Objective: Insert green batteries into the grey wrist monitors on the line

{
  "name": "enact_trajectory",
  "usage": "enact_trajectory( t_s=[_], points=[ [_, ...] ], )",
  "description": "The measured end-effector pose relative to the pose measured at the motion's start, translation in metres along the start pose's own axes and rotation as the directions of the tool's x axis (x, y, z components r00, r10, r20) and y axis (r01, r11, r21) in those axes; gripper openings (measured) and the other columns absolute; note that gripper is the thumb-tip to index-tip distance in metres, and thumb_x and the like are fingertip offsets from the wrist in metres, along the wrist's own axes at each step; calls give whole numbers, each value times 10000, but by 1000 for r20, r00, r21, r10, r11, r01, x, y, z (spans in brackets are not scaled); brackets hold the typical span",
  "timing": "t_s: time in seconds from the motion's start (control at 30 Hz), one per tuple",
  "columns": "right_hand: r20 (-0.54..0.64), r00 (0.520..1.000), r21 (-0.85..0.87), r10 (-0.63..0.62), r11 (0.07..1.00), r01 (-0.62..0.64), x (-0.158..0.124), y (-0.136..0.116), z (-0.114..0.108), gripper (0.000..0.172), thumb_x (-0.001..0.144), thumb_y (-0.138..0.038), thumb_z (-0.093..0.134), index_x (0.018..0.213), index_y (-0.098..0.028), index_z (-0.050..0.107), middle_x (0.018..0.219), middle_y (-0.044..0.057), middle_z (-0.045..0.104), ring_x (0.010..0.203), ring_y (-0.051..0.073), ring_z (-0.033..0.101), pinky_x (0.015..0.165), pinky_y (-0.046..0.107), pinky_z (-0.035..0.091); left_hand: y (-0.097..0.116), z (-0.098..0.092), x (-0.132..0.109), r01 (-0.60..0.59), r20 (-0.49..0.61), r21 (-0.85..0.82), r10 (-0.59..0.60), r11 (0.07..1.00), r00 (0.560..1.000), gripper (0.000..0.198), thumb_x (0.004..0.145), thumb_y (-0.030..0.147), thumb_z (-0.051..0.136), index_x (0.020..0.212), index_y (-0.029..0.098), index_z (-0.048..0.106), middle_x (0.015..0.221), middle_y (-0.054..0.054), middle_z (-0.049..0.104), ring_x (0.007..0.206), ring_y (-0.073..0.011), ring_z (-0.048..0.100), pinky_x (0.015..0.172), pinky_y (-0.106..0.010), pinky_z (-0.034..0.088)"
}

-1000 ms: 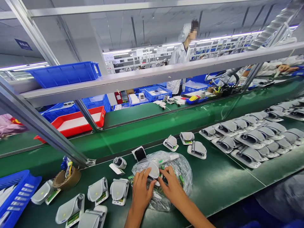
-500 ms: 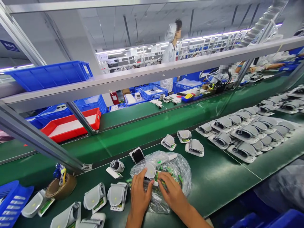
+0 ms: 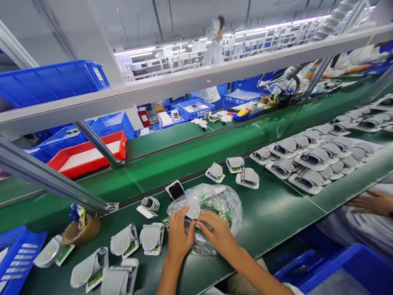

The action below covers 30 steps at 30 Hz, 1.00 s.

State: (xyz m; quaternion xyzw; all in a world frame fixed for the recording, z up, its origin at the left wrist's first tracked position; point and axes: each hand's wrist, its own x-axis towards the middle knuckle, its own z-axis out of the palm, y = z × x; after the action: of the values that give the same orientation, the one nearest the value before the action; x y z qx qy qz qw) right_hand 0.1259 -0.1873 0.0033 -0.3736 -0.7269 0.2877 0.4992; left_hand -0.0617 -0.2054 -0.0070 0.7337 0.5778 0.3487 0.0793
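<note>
Fingers of the left hand close narrow round a grey cuff, which sits on the clear bag near the table's front edge. The right hand presses at its lower rim; whether it grips I cannot tell. Best, I judge, to steady the cuff with one hand and work by fingertip, clear of the film. From eight to ten o'clock lie six loose cuffs, at one o'clock three further cuffs, and at eleven one dark-screened unit.

Left hand, right hand bare; forearms bare; white cloth at right elbow.
</note>
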Motion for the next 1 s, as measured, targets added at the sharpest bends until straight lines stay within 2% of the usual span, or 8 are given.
enact_trajectory(
  t_s=[0.13, 0.3, 0.47, 0.57, 0.67, 0.83, 0.93, 1.0],
  points=[
    [6, 998, 16, 70, 997, -70, -3, 4, 4, 138, 1005, -216, 599, 976, -233, 732, 1054, 83, 743, 1006, 213, 720, 918, 364, 599, 1, -1, 1, 5, 33, -14, -4, 1000, 999, 440, 1043, 322, 534, 1468, 212, 510, 1398, -128, 671, 1237, -297, 616, 1076, -518, 492],
    [62, 945, 27, 321, 946, -323, 3, 12, 4, 37, 879, -246, 680, 893, -213, 689, 1088, 86, 679, 997, 240, 682, 940, 410, 564, 0, -1, 1, -2, 39, -18, 2, 1000, 999, 426, 1036, 317, 531, 1448, 207, 524, 1353, -137, 682, 1201, -304, 620, 1045, -521, 503],
    [99, 862, 7, 497, 866, -500, 13, 12, 2, 458, 758, -264, 717, 1204, -180, 655, 1236, 131, 675, 1170, 308, 649, 1042, 468, 500, 0, -2, 1, -34, 25, 5, 34, 999, 999, 411, 1031, 320, 548, 1425, 203, 534, 1331, -135, 693, 1173, -301, 636, 1030, -518, 516],
    [197, 834, 36, 516, 846, -532, 18, 7, 4, 379, 784, -257, 664, 1158, -197, 668, 1176, 95, 739, 1114, 286, 679, 1015, 429, 491, -2, -2, 1, -53, -5, 22, 53, 998, 999, 418, 1032, 315, 541, 1434, 206, 524, 1316, -134, 703, 1165, -297, 651, 1018, -508, 530],
    [190, 811, 71, 554, 816, -574, 19, 9, 9, 330, 764, -282, 696, 1078, -201, 634, 1046, 54, 746, 971, 257, 686, 891, 384, 499, -6, 0, -1, -68, -23, 51, 70, 996, 997, 425, 1022, 297, 545, 1437, 207, 524, 1337, -138, 701, 1185, -303, 658, 1024, -518, 538],
    [146, 823, 207, 549, 796, -568, 20, 29, 16, 276, 793, -406, 691, 959, -212, 585, 886, 11, 681, 830, 222, 638, 777, 357, 503, -9, 2, -3, -122, -49, 81, 127, 989, 991, 415, 1000, 260, 581, 1411, 206, 558, 1333, -147, 704, 1217, -313, 661, 1016, -527, 561],
    [136, 891, 231, 434, 860, -455, 19, 35, 14, 348, 845, -442, 664, 1107, -212, 661, 1188, 96, 705, 1115, 286, 655, 991, 450, 517, -4, -2, 2, -147, -141, 115, 163, 982, 977, 368, 1007, 239, 589, 1374, 219, 598, 1291, -136, 725, 1157, -285, 681, 970, -480, 585],
    [85, 918, 230, 388, 889, -397, 17, 33, 12, 408, 916, -481, 598, 1232, -233, 667, 1400, 131, 628, 1294, 311, 594, 1118, 500, 465, 1, -4, 8, -145, -249, 144, 178, 979, 952, 307, 1015, 221, 585, 1319, 214, 626, 1204, -117, 753, 1057, -253, 701, 917, -430, 597]
  ],
)
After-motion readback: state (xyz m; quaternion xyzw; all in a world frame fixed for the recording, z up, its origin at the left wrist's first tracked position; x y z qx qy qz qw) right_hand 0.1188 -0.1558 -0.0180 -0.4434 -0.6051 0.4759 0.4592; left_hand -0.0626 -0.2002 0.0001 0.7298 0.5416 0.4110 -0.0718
